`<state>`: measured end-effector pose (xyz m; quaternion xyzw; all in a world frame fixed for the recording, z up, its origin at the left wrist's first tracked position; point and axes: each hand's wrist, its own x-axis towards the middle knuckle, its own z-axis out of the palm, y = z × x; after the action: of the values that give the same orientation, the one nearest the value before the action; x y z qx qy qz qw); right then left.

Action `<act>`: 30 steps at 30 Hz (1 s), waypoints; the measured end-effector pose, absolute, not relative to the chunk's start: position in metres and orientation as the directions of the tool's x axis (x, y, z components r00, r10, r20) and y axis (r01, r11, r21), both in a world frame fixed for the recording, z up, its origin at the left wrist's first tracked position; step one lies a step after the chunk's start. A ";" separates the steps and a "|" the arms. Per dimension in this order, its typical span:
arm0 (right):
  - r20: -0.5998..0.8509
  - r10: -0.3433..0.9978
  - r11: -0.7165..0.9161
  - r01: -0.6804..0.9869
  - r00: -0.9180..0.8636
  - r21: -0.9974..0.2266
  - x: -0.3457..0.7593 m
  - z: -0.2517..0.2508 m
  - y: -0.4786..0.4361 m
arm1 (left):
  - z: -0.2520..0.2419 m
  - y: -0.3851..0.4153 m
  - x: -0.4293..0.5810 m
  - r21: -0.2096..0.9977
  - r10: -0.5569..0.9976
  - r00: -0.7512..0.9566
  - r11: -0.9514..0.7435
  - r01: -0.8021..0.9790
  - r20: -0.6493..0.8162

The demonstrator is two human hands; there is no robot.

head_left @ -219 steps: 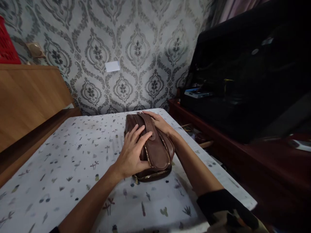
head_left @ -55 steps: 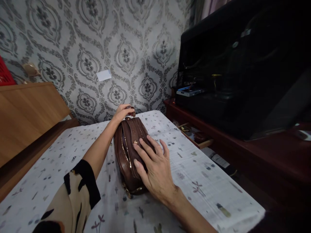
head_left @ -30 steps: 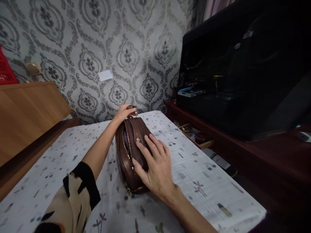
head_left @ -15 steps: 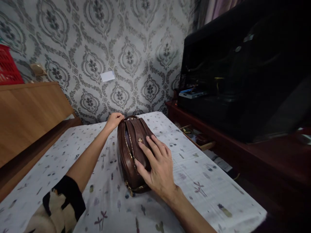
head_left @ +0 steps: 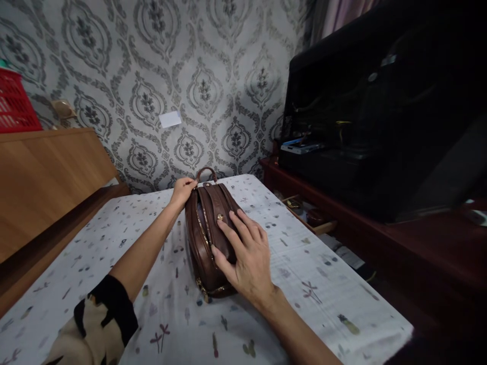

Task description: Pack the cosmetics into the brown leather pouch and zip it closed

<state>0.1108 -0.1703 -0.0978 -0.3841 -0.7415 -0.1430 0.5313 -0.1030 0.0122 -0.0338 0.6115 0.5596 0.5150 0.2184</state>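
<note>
A brown leather pouch [head_left: 205, 238] with gold zippers stands on its edge on a bed covered by a white printed sheet [head_left: 114, 253]. My right hand [head_left: 243, 253] lies flat against the pouch's right side, fingers spread. My left hand [head_left: 183, 188] reaches to the pouch's far end and pinches something small at the top zipper, next to the loop handle [head_left: 206, 173]; what it grips is too small to name. The left zipper line gapes slightly.
A wooden headboard [head_left: 45, 177] runs along the left, with a red basket [head_left: 15, 104] on top. Patterned wallpaper is behind. To the right stands a dark red cabinet [head_left: 342, 213] with an open drawer and a large black object [head_left: 380, 116] on it.
My left hand stays at the pouch's far end, shifting slightly along the zipper; the loop handle now stands up. My right hand keeps pressing the side. Much earlier, both hands lay on the pouch.
</note>
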 end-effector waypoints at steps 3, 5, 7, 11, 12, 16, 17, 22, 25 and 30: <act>0.895 0.422 0.664 0.722 -0.144 -0.197 0.111 -0.098 -0.170 | -0.036 0.000 -0.101 0.838 0.890 -0.156 -0.326 0.436 0.428; 0.891 0.430 0.660 0.724 -0.147 -0.200 0.112 -0.097 -0.171 | -0.037 -0.009 -0.099 0.831 0.877 -0.148 -0.362 0.423 0.458; 0.889 0.434 0.656 0.727 -0.146 -0.200 0.112 -0.097 -0.171 | -0.039 -0.019 -0.098 0.822 0.865 -0.137 -0.393 0.412 0.483; 0.888 0.434 0.656 0.728 -0.148 -0.200 0.112 -0.097 -0.171 | -0.039 -0.034 -0.095 0.807 0.852 -0.111 -0.432 0.404 0.512; 0.888 0.435 0.659 0.725 -0.150 -0.200 0.112 -0.097 -0.171 | -0.037 -0.036 -0.095 0.804 0.853 -0.101 -0.435 0.406 0.513; 0.888 0.435 0.669 0.713 -0.150 -0.207 0.112 -0.096 -0.172 | -0.025 -0.030 -0.094 0.786 0.866 -0.034 -0.435 0.439 0.498; 0.888 0.434 0.673 0.710 -0.150 -0.208 0.113 -0.096 -0.172 | -0.021 -0.026 -0.092 0.782 0.873 -0.013 -0.429 0.452 0.487; 0.890 0.427 0.690 0.694 -0.163 -0.204 0.114 -0.098 -0.173 | -0.007 -0.006 -0.078 0.753 0.911 0.101 -0.390 0.530 0.400; 0.888 0.429 0.689 0.695 -0.166 -0.203 0.115 -0.099 -0.173 | -0.001 -0.002 -0.068 0.723 0.906 0.151 -0.408 0.558 0.395; 0.892 0.424 0.681 0.704 -0.156 -0.200 0.114 -0.099 -0.174 | 0.004 0.002 -0.056 0.669 0.888 0.150 -0.430 0.606 0.435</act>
<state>0.1145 -0.1741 -0.0994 -0.3766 -0.7487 -0.1326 0.5292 -0.0560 0.0024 0.0041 0.7389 0.5056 0.4113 0.1711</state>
